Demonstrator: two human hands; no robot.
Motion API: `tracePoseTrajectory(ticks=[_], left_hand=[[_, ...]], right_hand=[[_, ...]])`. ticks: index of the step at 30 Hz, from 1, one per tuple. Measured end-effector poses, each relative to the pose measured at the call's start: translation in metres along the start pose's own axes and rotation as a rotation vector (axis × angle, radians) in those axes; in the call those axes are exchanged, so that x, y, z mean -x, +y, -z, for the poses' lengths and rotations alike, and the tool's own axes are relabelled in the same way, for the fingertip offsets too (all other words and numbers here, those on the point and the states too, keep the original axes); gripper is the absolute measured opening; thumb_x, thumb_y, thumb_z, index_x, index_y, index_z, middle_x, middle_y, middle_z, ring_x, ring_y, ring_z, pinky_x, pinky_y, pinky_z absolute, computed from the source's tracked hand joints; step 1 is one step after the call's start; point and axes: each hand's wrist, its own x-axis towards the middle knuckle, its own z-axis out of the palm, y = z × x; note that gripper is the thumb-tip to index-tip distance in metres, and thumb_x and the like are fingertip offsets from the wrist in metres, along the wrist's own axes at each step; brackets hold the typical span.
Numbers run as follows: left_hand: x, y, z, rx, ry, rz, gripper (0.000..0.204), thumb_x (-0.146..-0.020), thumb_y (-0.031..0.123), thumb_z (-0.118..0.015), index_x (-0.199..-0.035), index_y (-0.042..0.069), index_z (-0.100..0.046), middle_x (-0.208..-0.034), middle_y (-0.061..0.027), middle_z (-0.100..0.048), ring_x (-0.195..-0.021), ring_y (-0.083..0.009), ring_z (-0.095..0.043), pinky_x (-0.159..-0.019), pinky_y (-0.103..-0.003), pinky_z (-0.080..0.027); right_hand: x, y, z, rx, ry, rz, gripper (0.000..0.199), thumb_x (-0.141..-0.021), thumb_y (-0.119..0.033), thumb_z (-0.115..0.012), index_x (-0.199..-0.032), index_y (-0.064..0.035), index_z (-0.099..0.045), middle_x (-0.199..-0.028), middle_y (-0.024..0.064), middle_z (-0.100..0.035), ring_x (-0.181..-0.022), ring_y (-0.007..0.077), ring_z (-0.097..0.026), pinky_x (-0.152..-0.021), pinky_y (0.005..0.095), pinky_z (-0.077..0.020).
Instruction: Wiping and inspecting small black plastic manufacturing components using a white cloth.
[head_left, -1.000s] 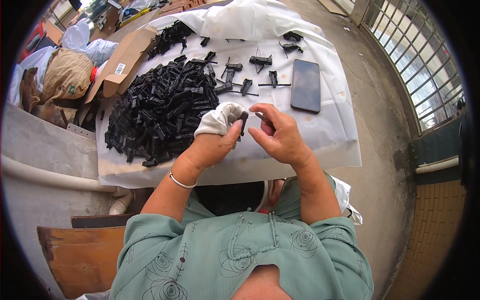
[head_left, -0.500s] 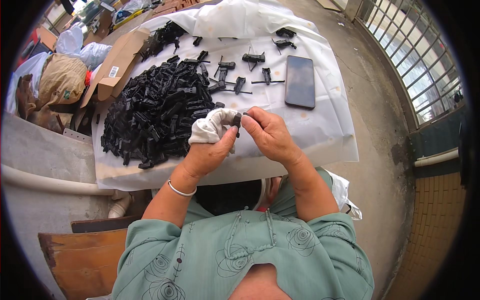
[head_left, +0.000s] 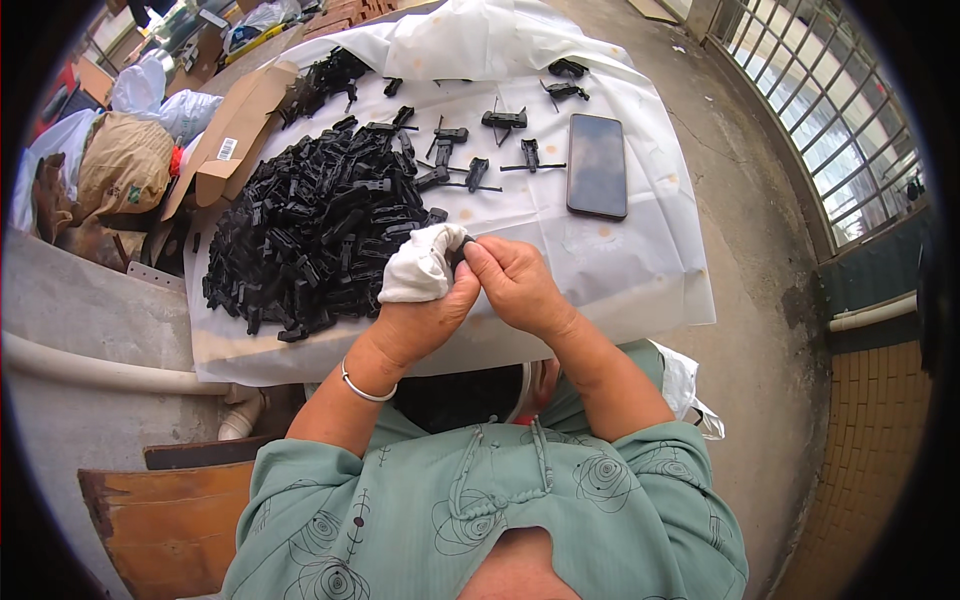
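My left hand [head_left: 432, 308] is closed, its fingers covered by a white cloth [head_left: 418, 268] while the thumb stays bare. It grips a small black plastic part [head_left: 461, 248], mostly hidden between the two hands. From the other side my right hand [head_left: 522, 286] pinches at that same part with thumb and bent fingers. Both hands meet over the near edge of the table. Just left of them lies a big heap of black plastic parts [head_left: 310, 220]. Beyond the hands, several separate black parts with thin arms, such as this one [head_left: 531, 155], are scattered on the white sheet [head_left: 640, 265].
A dark smartphone [head_left: 597, 165] lies at the right of the table. An opened cardboard box [head_left: 225, 150] leans by the heap's left side, near bulging bags [head_left: 125, 160]. A pale pipe [head_left: 110, 365] runs along the left wall. At the right stands a barred metal gate [head_left: 820, 120].
My right hand has moved slightly left and down, closing against the left hand. The black part is now more hidden between the fingers.
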Motion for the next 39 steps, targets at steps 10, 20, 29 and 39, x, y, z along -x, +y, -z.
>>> tracePoseTrajectory(ticks=[10,20,29,39], left_hand=[[-0.006,0.000,0.022,0.708,-0.042,0.388,0.027,-0.088,0.008,-0.055,-0.113,0.003,-0.043,-0.089,-0.0028,-0.054,-0.064,-0.0030,-0.043,-0.054,-0.016,-0.038],[-0.002,0.005,0.022,0.583,-0.271,0.456,0.031,-0.088,0.007,-0.039,-0.119,0.003,-0.043,-0.078,0.0001,-0.049,-0.056,-0.0022,-0.039,-0.048,-0.018,-0.035],[-0.002,0.008,0.018,0.471,-0.254,0.361,0.024,-0.083,0.006,-0.043,-0.106,0.001,-0.048,-0.079,-0.0021,-0.051,-0.064,-0.0070,-0.042,-0.056,-0.022,-0.038],[-0.003,0.002,0.018,0.066,-0.131,0.078,0.020,-0.081,0.004,-0.045,-0.099,-0.003,-0.049,-0.080,-0.0118,-0.052,-0.070,-0.0173,-0.048,-0.067,-0.029,-0.044]], right_hand=[[0.000,-0.003,0.019,0.258,-0.131,0.152,0.011,-0.082,-0.010,-0.061,-0.087,-0.0008,-0.063,-0.068,0.0035,-0.057,-0.055,0.0087,-0.047,-0.051,0.0257,-0.0402],[0.002,-0.008,0.021,-0.019,-0.053,0.133,0.010,-0.079,-0.008,-0.066,-0.080,-0.0006,-0.060,-0.062,-0.0026,-0.048,-0.055,0.0039,-0.039,-0.049,0.0208,-0.0335],[-0.002,-0.010,0.016,0.017,-0.101,0.097,0.022,-0.090,-0.017,-0.055,-0.074,-0.0003,-0.053,-0.059,-0.0013,-0.042,-0.056,0.0079,-0.037,-0.051,0.0243,-0.0354],[-0.009,-0.002,-0.005,0.120,-0.091,0.126,0.021,-0.088,-0.016,-0.053,-0.075,-0.0001,-0.053,-0.060,0.0153,-0.052,-0.051,0.0289,-0.045,-0.052,0.0347,-0.0393]])
